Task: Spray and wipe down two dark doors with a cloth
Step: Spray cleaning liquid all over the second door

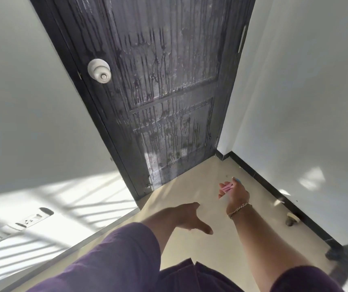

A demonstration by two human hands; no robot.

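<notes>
Streaks of liquid run down the dark door (164, 85) ahead of you, from its upper panel to the bottom edge by the floor (190, 190), with its pale knob (99, 70) on the left side. Your left hand (186, 217) hangs over the floor with relaxed fingers, holding nothing. Your right hand (235, 191), wearing a bracelet (239, 209), pinches something small, pink and blue, too blurred to identify.

No readable text, labels, brands, numbers or signs anywhere, none on the dark door (164, 85), none on its pale round knob (99, 70), none on the wall socket plate (31, 219) left of the door
</notes>
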